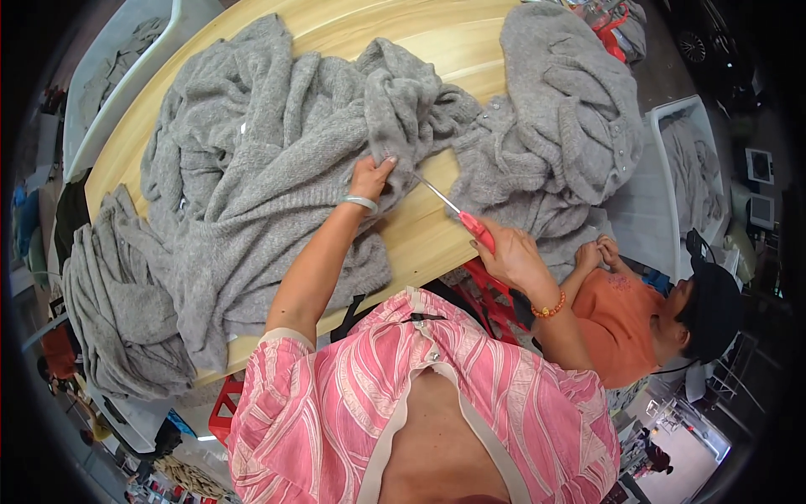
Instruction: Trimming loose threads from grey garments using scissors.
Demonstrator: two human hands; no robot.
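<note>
Scissor tips (420, 181) (under grey knit (277, 168)) stay hidden.

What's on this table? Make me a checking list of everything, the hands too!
Surface: pale wooden table, mostly covered.
Job's things: grey knitted garment spread out; red-handled scissors, blades pointing at the bunched knit.
Clutter: second grey knit pile at right; more grey knits hanging off the left edge.
Grippers: left hand pinches the garment; right hand grips the scissors.
Cables: nothing seen.
Surroundings: white bins holding grey fabric; a person in an orange top at right, hands together.
</note>
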